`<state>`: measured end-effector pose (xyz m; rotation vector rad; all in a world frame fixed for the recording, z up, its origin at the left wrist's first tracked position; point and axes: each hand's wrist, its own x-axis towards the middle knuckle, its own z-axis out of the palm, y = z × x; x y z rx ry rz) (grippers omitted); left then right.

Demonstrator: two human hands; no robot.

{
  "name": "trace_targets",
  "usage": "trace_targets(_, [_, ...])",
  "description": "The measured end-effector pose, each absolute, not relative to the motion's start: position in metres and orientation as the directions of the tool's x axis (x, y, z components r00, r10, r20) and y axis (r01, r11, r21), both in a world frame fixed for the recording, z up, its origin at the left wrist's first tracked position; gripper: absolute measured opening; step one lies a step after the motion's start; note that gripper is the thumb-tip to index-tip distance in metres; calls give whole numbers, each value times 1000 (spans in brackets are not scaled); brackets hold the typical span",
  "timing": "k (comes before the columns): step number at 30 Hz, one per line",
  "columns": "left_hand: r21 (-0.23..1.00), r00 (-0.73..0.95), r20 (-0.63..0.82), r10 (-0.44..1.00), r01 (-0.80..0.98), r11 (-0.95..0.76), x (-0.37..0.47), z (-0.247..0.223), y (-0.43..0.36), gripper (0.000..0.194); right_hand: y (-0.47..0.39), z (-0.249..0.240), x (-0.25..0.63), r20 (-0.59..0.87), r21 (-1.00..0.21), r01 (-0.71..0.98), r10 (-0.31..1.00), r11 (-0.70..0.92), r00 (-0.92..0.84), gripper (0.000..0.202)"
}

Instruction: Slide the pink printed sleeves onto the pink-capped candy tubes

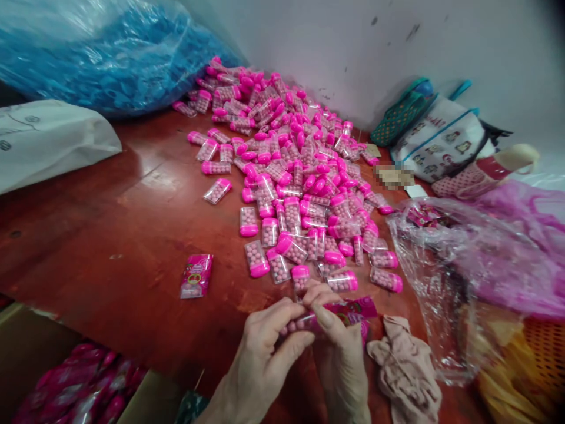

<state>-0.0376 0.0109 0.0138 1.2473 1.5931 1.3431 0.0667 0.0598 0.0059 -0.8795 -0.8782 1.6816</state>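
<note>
While my left hand [270, 341] and right hand [339, 347] pinch, fingers closed, a clear plastic pink-ball container [295, 325] and printed magenta film [364, 307] over the red-brown tabletop [141, 235], I expect the container light, stiff, slippery, best side-gripped.

On the worktop [145, 224], containers [292, 215] lie heaped beyond the left hand [262, 350] and right hand [339, 359]. A sack [136, 65] sits at back left, a tote bag [444, 141] at back right. A packet [196, 277] lies left of the containers, a rag [408, 374] just right of the right hand.
</note>
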Motion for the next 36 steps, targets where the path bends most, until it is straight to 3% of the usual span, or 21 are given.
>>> trace_targets(7, [987, -387, -120, 914, -144, 69, -29, 15, 13, 14, 53, 5, 56, -349, -880, -261, 912, -398, -215, 10])
trace_targets(11, [908, -341, -308, 888, -385, 167, -29, 10, 18, 13, 49, -5, 63, -416, -860, -264, 899, -438, -137, 18])
trace_targets(14, [864, -301, -359, 883, -464, 193, -33, 8, 20, 14, 49, -7, 69, -388, -870, -300, 919, -391, -71, 23])
trace_targets(20, [893, -332, -346, 877, -402, 201, -30, 13, 20, 10, 50, 0, 60, -372, -864, -352, 928, -360, -37, 12])
trace_targets(25, [913, -451, -348, 822, -362, 188, -23, 8, 15, 14, 39, -3, 49, -447, -862, -287, 894, -418, 42, 19])
trace_targets(32, [897, -415, -337, 845, -415, 154, -25, 10, 21, 27, 42, -8, 56, -410, -842, -348, 908, -412, -82, 19])
trace_targets(36, [979, -395, -195, 898, -133, 153, -31, 13, 22, 28, 53, -4, 58, -427, -778, -480, 902, -405, -68, 22])
